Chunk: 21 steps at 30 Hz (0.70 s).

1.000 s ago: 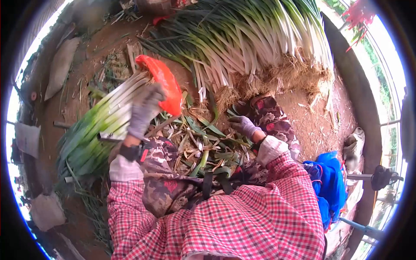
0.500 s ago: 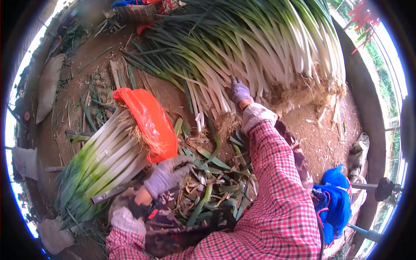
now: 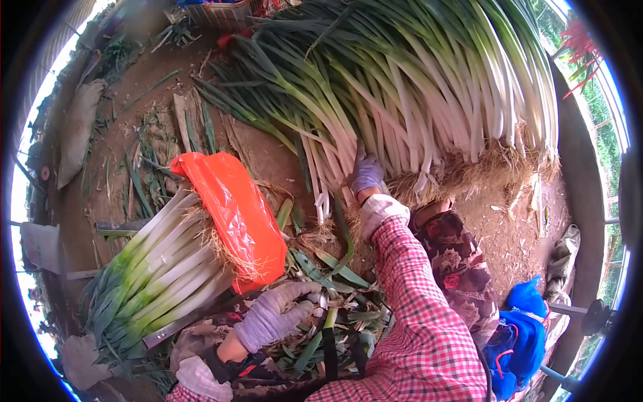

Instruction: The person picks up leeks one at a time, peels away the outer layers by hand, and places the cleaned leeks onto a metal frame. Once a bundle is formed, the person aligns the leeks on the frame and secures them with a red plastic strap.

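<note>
A big heap of leeks (image 3: 415, 80) with white stalks and straw-coloured roots lies ahead on the dirt. My right hand (image 3: 366, 173), in a purple-grey glove, is closed around one or two white leek stalks at the heap's near edge. My left hand (image 3: 273, 315), gloved the same, hovers with fingers loosely apart over green trimmings (image 3: 321, 281) in my lap, holding nothing. To the left lies a stack of cleaned leeks (image 3: 161, 268), their root ends wrapped in an orange plastic bag (image 3: 234, 211).
Grey sacks (image 3: 77, 124) lie on the dirt at far left. A blue cloth (image 3: 519, 328) sits at lower right beside a metal frame (image 3: 589, 315). A basket (image 3: 214, 10) stands at the top. Loose leaves litter the ground.
My right hand reached out from my lap to the big heap and closed on leek stalks. My left hand let go of the cleaned stack and came down over the trimmings.
</note>
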{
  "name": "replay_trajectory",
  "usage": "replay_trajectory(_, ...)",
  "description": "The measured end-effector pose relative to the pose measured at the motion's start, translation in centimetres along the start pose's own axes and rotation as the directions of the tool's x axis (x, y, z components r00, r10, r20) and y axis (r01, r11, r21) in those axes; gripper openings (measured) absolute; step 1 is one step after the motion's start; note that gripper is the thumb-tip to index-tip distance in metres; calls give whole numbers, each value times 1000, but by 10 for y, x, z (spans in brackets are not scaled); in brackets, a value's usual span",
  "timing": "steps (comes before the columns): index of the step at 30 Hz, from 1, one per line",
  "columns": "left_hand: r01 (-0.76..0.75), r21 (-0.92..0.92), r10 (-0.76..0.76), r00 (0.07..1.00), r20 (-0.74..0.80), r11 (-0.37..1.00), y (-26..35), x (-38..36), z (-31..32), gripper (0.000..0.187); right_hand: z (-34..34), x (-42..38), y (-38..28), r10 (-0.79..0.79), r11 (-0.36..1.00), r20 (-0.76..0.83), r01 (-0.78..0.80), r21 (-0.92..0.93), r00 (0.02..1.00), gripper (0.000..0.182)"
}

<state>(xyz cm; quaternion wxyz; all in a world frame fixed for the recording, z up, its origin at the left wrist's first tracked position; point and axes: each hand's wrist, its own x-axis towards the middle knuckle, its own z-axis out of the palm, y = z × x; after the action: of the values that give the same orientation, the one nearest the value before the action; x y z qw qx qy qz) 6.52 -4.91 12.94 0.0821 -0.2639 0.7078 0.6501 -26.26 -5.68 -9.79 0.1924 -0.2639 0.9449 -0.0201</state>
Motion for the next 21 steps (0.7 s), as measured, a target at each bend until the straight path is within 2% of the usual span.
replay_trajectory(1,-32,53,33,999,-9,998,-1,0,1,29,-23,-14,-4,-2,1000,15,2,30,1000,107)
replay_trajectory(4,92,-152,-95,995,-14,984,6,1,4,29,-21,13,10,-21,980,95,2,200,995,98)
replay_trajectory(5,109,-153,-115,993,-31,982,1,4,7,28,-26,21,15,-98,983,181,67,171,979,89)
replay_trajectory(8,19,17,-18,999,-32,1000,-7,12,9,28,-85,-30,14,-212,955,226,153,256,951,84)
replay_trajectory(9,-55,137,59,998,-25,989,-7,16,9,29,-95,-47,18,-266,932,211,195,307,940,85)
replay_trajectory(10,-57,86,60,997,-40,995,-7,19,11,29,-104,-66,22,-270,912,204,182,368,941,79)
replay_trajectory(12,-66,-17,65,996,-68,998,-8,23,19,30,-103,-97,46,-314,778,230,111,618,921,72)
replay_trajectory(13,-65,-17,64,996,-57,998,-14,26,22,31,-90,-105,61,-354,724,175,150,674,919,65)
replay_trajectory(14,-67,-14,66,997,-44,998,-21,32,24,33,-82,-110,75,-361,780,118,231,581,925,73)
replay_trajectory(15,-73,-15,73,997,-31,997,-27,41,27,34,-87,-126,83,-370,684,155,156,712,916,69)
replay_trajectory(16,-70,-79,67,997,-38,994,-33,50,33,37,-93,-143,92,-384,573,194,68,817,903,65)
replay_trajectory(18,-51,-211,44,998,-41,976,-39,61,48,44,-110,-178,98,-408,458,336,-127,880,849,54)
replay_trajectory(19,-22,-329,29,999,16,944,-30,59,52,46,-135,-208,90,-415,511,323,-76,856,851,46)
replay_trajectory(20,13,-441,21,997,74,898,-20,57,57,48,-141,-229,89,-427,453,312,-98,886,849,41)
replay_trajectory(21,91,-579,-20,992,128,810,-13,59,63,47,-150,-241,93,-470,472,367,-123,873,802,36)
